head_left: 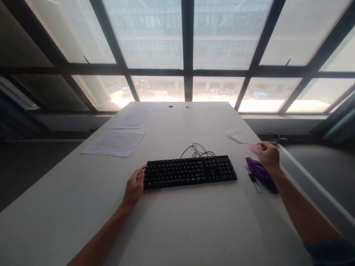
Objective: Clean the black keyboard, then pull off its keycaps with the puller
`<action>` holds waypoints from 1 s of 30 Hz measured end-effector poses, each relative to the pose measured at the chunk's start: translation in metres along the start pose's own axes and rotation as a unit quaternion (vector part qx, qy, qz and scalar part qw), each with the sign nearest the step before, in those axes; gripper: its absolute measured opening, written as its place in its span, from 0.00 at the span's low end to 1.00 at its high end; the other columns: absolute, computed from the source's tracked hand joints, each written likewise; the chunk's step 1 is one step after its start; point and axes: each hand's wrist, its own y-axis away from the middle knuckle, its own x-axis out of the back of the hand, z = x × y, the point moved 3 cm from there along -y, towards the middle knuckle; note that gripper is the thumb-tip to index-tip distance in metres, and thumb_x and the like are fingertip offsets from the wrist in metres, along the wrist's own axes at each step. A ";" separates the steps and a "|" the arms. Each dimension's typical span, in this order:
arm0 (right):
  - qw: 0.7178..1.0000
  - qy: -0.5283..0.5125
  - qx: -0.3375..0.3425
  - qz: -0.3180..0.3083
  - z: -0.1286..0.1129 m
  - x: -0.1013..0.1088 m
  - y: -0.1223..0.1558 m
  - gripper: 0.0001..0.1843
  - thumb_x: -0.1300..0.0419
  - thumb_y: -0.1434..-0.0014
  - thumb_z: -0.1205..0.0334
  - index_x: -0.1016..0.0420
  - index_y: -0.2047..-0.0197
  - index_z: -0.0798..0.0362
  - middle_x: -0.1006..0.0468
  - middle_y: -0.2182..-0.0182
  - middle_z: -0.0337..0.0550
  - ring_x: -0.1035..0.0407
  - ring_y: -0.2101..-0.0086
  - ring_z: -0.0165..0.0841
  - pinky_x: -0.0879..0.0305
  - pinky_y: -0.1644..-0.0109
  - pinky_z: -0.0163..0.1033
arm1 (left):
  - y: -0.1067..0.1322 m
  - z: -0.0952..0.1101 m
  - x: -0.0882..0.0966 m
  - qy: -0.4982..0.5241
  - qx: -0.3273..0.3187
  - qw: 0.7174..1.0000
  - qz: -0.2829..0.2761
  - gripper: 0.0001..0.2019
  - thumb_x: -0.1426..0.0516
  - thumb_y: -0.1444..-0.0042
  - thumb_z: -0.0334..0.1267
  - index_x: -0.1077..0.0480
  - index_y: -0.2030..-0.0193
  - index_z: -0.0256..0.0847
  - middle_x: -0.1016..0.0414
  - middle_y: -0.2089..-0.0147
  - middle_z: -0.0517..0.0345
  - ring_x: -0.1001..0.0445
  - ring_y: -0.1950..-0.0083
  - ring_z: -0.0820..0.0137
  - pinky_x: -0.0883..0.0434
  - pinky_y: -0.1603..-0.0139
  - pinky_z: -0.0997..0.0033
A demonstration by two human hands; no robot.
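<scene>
A black keyboard [188, 172] lies on the white table, its thin cable [197, 150] coiled loosely behind it. My left hand [135, 186] grips the keyboard's left end, fingers along the edge. At the table's right side my right hand [267, 155] is closed in a pinch on a small pink cloth [253, 148], most of it beyond the fingertips to the left. Just below that hand lies a bunched purple cloth [260, 173], partly hidden by the wrist. Beside it rests a small black clip-like item [253, 178] with a pale loop.
Sheets of paper [113, 143] lie on the table's left side, with more paper [131, 115] farther back. A crumpled whitish, clear wrapper [238, 137] sits near the right edge. Two small dark round spots [171, 106] mark the far end, before large windows.
</scene>
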 end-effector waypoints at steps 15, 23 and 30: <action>0.963 -0.080 0.048 -0.254 -0.102 -0.037 0.103 0.25 0.49 0.34 0.51 0.30 0.41 0.58 0.23 0.47 0.58 0.28 0.48 0.46 0.35 0.43 0.48 | 0.004 0.006 0.002 0.008 0.003 1.000 -0.005 0.28 0.55 0.36 0.54 0.29 0.44 0.35 0.24 0.47 0.45 0.26 0.46 0.57 0.33 0.42 0.59; 0.971 -0.054 0.046 -0.230 -0.103 -0.012 0.135 0.21 0.48 0.35 0.55 0.29 0.42 0.53 0.21 0.52 0.54 0.25 0.53 0.44 0.33 0.48 0.45 | 0.016 0.009 0.001 -0.025 -0.025 0.999 0.005 0.27 0.55 0.37 0.53 0.31 0.43 0.36 0.26 0.44 0.43 0.28 0.42 0.56 0.34 0.38 0.54; 0.967 -0.043 0.055 -0.245 -0.085 0.012 0.162 0.23 0.48 0.36 0.57 0.32 0.40 0.54 0.22 0.49 0.54 0.26 0.51 0.46 0.33 0.47 0.47 | 0.049 0.004 0.002 -0.024 -0.030 0.999 -0.003 0.29 0.53 0.37 0.55 0.36 0.37 0.38 0.32 0.38 0.41 0.31 0.39 0.53 0.35 0.37 0.48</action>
